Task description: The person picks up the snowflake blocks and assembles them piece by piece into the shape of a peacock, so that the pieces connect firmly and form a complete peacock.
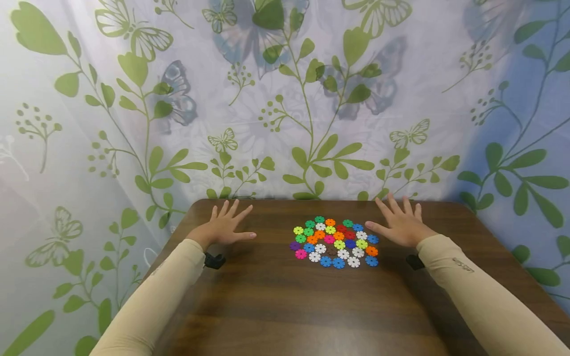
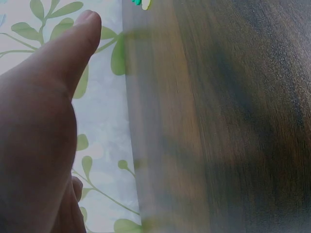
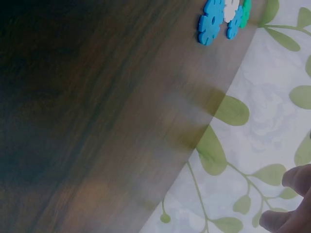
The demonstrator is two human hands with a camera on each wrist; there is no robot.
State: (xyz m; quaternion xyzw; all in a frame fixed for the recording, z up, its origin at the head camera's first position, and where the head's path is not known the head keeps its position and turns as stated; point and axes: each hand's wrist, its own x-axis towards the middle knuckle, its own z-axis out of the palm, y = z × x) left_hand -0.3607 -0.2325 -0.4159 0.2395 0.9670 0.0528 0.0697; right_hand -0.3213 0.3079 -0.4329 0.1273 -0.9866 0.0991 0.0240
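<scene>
Many flat, notched plastic discs, shaped like small flowers, lie in a loose cluster on the brown wooden table (image 1: 285,301). Among them are a purple disc (image 1: 295,245), a dark blue disc (image 1: 350,244) and an orange disc (image 1: 371,251). To the left of the cluster my left hand (image 1: 224,227) is spread with straight fingers, holding nothing. My right hand (image 1: 403,226) is likewise spread at the cluster's right, its thumb close to the nearest discs. In the right wrist view a blue disc (image 3: 211,22) shows at the top; fingertips enter at the lower right.
A curtain (image 1: 267,123) printed with green leaves and butterflies hangs behind the table and along its sides. Black wrist straps (image 1: 214,260) sit at both wrists, below beige sleeves (image 1: 156,296). The table's far edge runs just behind the hands.
</scene>
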